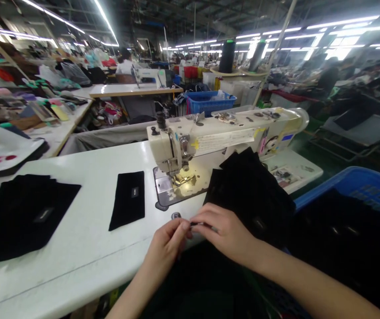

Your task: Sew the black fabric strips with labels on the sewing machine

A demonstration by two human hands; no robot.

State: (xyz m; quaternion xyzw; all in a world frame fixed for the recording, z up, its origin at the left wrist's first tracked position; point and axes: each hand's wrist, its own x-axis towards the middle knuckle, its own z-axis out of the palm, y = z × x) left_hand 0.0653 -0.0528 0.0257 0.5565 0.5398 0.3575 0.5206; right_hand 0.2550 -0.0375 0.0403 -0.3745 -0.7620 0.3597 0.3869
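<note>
My left hand (173,239) and my right hand (221,228) meet at the front edge of the white table (90,230). Both are closed in a pinch, fingertips nearly touching, around a small dark thing too small to name. Beyond them stands a sewing machine (216,135), its lamp lighting the metal plate (190,186) under the needle. One black fabric piece with a small label (128,201) lies flat left of the plate. A pile of black pieces (250,195) rests right of it, beside my right hand.
Another black fabric stack (27,217) lies at the table's left. At the right, a blue basket (359,177) holds dark fabric. Behind the machine are a blue crate (210,104), thread cones (227,56) and a seated person (125,64) at a distance.
</note>
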